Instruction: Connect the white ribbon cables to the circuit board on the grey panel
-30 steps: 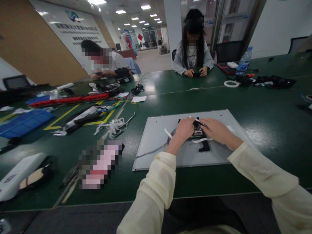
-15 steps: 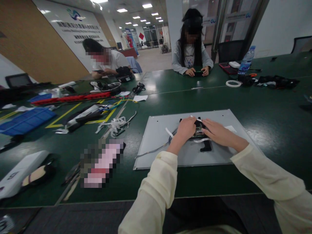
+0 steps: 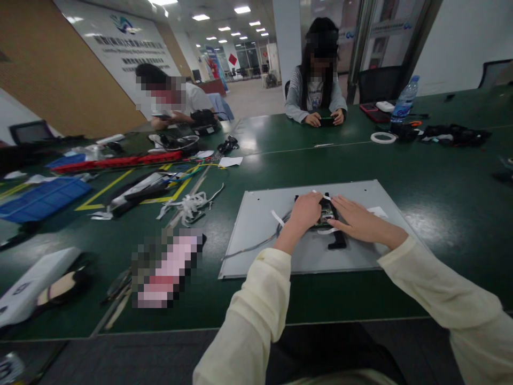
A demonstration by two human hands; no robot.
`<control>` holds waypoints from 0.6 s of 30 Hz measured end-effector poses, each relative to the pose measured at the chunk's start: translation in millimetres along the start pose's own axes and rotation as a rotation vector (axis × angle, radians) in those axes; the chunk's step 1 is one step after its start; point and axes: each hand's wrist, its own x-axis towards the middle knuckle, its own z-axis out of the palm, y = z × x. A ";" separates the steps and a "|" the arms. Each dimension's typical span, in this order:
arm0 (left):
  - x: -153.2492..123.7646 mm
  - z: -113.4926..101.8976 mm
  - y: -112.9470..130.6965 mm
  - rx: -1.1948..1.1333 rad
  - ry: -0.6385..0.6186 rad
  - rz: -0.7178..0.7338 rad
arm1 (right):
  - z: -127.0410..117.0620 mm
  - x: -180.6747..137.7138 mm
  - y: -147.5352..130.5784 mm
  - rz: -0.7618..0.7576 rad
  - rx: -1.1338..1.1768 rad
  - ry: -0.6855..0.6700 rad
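A circuit board (image 3: 327, 213) with metal ports lies on a white panel (image 3: 256, 214), fixed to or resting on black parts that show around its edges. Closed over its left side is my left hand (image 3: 305, 212), whose fingertips are partly hidden. From the right, my right hand (image 3: 355, 218) lies over the board's edge with fingers stretched out and thumb near the ports. White tape strips (image 3: 328, 231) show at the board's near edge and under my fingers. A black bracket-like piece (image 3: 337, 241) sticks out toward me. Grey cable (image 3: 256, 249) runs off to the left.
Left of the panel are a tangle of white strips (image 3: 191, 207), a blurred pink-screened phone (image 3: 172, 270) and a blue tray (image 3: 44, 198). Beyond it lie a tape roll (image 3: 383, 138) and a water bottle (image 3: 405, 100). Two people sit across the green table (image 3: 280, 160).
My right hand has shifted slightly, its thumb now closer to the ports. My left hand stays on the board. The person opposite has leaned slightly.
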 end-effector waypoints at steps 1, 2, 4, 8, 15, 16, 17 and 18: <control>-0.1 -0.6 0.2 -0.001 -0.004 -0.003 | -0.2 0.0 0.7 0.002 0.000 -0.007; -0.1 -1.3 0.4 -0.003 -0.009 -0.007 | -0.5 0.1 1.4 0.006 0.002 -0.010; -0.3 -2.7 0.7 -0.005 -0.016 -0.017 | -1.5 0.5 2.0 0.012 0.011 -0.002; -0.9 -6.8 2.1 -0.001 -0.026 -0.033 | -5.1 0.7 -1.2 0.004 -0.003 0.032; -0.3 -6.7 2.9 0.035 -0.042 0.011 | -7.2 0.0 -9.3 0.014 -0.067 0.022; 0.3 -6.1 2.4 0.040 -0.048 0.015 | -6.8 0.2 -9.4 0.010 -0.065 0.020; 0.9 -5.8 2.0 0.043 -0.053 0.018 | -6.3 0.4 -9.2 0.007 -0.062 0.017; 1.3 -5.9 1.7 0.044 -0.059 0.018 | -5.9 0.7 -9.0 0.005 -0.059 0.016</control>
